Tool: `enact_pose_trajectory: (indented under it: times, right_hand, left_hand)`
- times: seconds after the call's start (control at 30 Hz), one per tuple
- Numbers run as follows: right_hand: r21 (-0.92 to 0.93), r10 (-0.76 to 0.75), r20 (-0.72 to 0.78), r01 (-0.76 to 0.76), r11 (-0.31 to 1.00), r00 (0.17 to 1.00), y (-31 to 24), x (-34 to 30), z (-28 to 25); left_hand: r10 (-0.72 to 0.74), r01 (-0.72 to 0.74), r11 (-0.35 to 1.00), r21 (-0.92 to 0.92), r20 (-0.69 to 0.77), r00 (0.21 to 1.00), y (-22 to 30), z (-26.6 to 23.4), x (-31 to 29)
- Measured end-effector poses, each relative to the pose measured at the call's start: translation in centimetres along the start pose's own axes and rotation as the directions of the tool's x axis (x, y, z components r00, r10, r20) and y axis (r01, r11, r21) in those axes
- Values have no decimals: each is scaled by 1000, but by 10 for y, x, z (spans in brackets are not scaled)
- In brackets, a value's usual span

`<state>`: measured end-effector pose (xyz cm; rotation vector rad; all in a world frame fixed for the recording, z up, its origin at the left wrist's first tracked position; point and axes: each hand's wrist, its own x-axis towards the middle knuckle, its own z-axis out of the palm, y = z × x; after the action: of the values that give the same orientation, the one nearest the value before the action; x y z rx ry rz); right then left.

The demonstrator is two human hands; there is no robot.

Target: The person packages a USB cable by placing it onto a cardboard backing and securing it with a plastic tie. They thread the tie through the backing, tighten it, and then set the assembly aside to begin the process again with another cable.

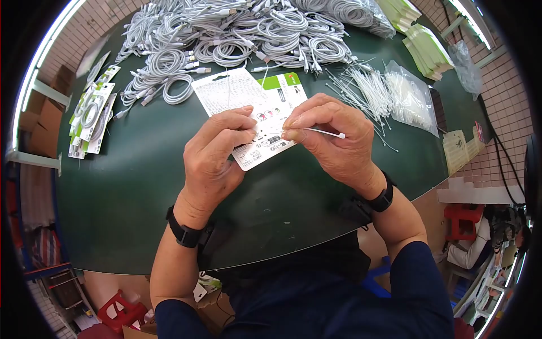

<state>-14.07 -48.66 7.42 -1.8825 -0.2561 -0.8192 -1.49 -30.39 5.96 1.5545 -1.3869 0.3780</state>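
A printed white-and-green packaging card (282, 107) is held tilted above the table, with a second text-covered white panel (226, 91) at its left; whether they are one folded card I cannot tell. My left hand (214, 150) grips the card's left side, thumb hidden beneath. With fingertips pinched together at the card's right side, my right hand (341, 135) holds a thin white cable tie (326, 133), its head pointing right. The tie's other end is hidden by the fingers and card. Loose white cable ties (364, 90) lie to the right.
Coiled grey-white USB cables (226, 34) are heaped along the table's far side. Carded cables (90, 116) are stacked at the left. A clear bag of cable ties (411, 99) and stacks of green-and-white cards (426, 51) lie at the right. Red stools (121, 311) stand below the table.
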Motion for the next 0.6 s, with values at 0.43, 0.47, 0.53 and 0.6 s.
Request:
enact_pose_trajectory:
  times: [0.43, 0.47, 0.53, 0.6]
  right_hand:
    - [-40, -8, 42, 10, 999, 999, 3, 2, -1]
    - [-20, 28, 28, -28, 999, 999, 3, 1, -1]
    - [-44, 8, 62, -5, 999, 998, 3, 2, -1]
    - [-85, -26, 131, 37, 996, 991, 3, 4, -2]
  left_hand:
    - [26, -26, 1000, 15, 6, 1000, 7, 2, 1]
    - [35, -35, 999, 22, 4, 999, 8, 2, 0]
    - [50, -50, 998, 28, 2, 999, 9, 2, 1]
    - [74, -74, 996, 43, 1, 997, 10, 3, 2]
